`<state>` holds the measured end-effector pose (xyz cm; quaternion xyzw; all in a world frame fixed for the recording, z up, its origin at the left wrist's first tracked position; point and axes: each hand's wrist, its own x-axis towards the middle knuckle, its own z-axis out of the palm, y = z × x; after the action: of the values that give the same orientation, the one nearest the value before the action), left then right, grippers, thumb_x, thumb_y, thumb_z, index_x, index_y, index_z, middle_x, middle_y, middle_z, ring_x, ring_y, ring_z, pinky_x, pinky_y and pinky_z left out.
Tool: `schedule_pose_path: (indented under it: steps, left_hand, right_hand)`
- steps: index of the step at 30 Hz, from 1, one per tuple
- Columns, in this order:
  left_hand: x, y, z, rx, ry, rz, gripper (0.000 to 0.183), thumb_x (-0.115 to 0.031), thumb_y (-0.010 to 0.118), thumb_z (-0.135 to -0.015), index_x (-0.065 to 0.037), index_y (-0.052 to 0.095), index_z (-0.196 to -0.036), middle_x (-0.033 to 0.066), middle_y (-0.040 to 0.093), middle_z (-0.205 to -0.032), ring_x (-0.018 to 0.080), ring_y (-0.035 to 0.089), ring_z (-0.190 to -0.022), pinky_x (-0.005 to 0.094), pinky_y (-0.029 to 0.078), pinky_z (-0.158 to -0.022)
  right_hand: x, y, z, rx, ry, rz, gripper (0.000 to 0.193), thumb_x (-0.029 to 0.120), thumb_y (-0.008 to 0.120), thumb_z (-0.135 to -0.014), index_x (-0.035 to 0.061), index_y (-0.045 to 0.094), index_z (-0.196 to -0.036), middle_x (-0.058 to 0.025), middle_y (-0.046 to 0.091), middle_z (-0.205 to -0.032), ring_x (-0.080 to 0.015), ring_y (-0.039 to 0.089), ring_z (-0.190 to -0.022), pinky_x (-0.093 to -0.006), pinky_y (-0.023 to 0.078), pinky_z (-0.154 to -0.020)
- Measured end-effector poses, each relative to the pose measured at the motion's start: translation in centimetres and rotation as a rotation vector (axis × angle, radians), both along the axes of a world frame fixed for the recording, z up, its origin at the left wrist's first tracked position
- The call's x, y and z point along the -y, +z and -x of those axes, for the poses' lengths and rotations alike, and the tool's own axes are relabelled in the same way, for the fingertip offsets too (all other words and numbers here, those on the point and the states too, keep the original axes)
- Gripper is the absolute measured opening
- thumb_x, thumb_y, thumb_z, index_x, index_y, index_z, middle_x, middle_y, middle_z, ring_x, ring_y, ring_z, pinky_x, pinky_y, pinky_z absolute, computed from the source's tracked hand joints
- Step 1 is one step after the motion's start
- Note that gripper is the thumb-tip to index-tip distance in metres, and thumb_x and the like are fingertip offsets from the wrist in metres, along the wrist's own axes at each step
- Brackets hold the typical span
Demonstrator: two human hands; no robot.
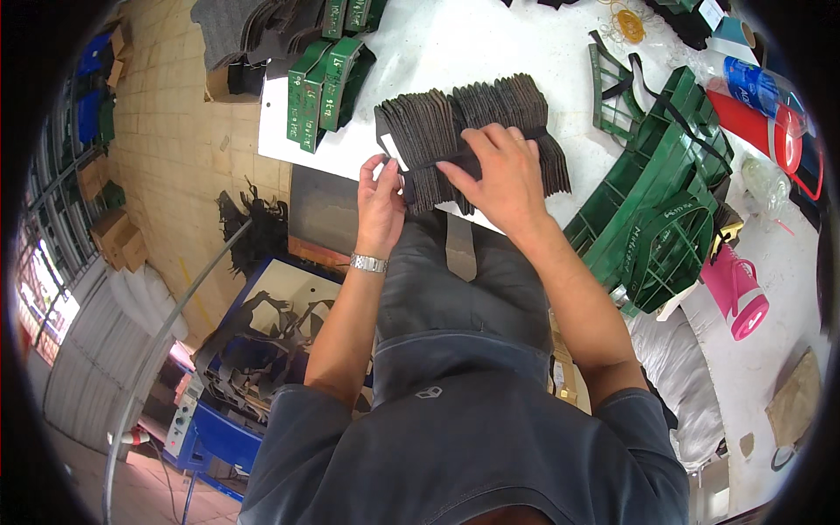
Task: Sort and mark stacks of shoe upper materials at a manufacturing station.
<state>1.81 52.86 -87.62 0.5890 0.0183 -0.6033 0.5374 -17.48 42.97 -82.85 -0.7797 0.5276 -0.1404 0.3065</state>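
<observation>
A long stack of dark grey, felt-like pieces (420,118) stands on edge near the front of the white table (437,44). Around its middle runs a black band (426,164), and a white slip (394,150) lies against its left end. There, the fingers of my left hand (382,201) are pinched together beside the slip and the band; which of them they grip is hidden. My right hand (507,175) lies over the stack's right half, thumb and fingers curled on the pieces and across the band.
Green frames with straps (643,184) crowd the table's right side, beside a pink flask (735,293) and a clear blue-labelled bottle (751,86). Green boxes (328,87) and more dark pieces (249,31) occupy the far left. A blue machine (219,437) stands low at left.
</observation>
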Motion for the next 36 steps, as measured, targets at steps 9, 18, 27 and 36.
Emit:
schedule_pose_path:
  steps: [9, 18, 27, 36]
  left_hand:
    - [1.5, 0.5, -0.9, -0.121, -0.141, 0.019, 0.054, -0.028, 0.056, -0.106, -0.006, 0.038, -0.151, 0.0056, 0.061, -0.128, 0.0165, 0.059, -0.114, 0.0348, 0.049, -0.098]
    - [0.8, -0.8, -1.3, -0.273, -0.153, 0.016, 0.04, -0.033, 0.055, -0.106, -0.009, 0.05, -0.138, 0.0041, 0.062, -0.13, 0.0178, 0.057, -0.12, 0.0374, 0.046, -0.104]
    - [1.7, -1.1, -1.3, -0.224, -0.234, -0.091, 0.056, -0.052, 0.044, -0.107, -0.01, 0.052, -0.144, 0.0075, 0.062, -0.138, 0.0222, 0.058, -0.126, 0.0427, 0.047, -0.106]
    - [1.6, -1.8, -1.8, -0.355, -0.246, -0.047, 0.062, -0.052, 0.051, -0.105, -0.003, 0.049, -0.143, 0.0087, 0.06, -0.138, 0.0207, 0.059, -0.123, 0.0416, 0.049, -0.105]
  right_hand:
    - [1.4, -0.1, -2.6, 0.078, -0.076, -0.191, 0.052, 0.036, 0.081, -0.083, -0.003, 0.067, -0.114, -0.0158, 0.066, -0.097, -0.0358, 0.064, -0.087, -0.045, 0.051, -0.076]
    - [-0.1, 0.4, -2.2, 0.203, 0.134, -0.002, 0.031, 0.028, 0.082, -0.079, 0.0102, 0.067, -0.099, -0.0046, 0.057, -0.096, -0.0266, 0.058, -0.094, -0.0406, 0.043, -0.078]
    - [0.0, -0.6, -2.7, 0.142, 0.232, -0.002, 0.026, 0.025, 0.079, -0.082, 0.0138, 0.066, -0.101, -0.0026, 0.059, -0.097, -0.025, 0.056, -0.101, -0.0428, 0.039, -0.088]
    - [2.3, -1.0, 1.4, 0.178, -0.076, 0.177, 0.035, 0.031, 0.082, -0.081, 0.007, 0.07, -0.104, -0.009, 0.067, -0.1, -0.0314, 0.065, -0.092, -0.0432, 0.05, -0.084]
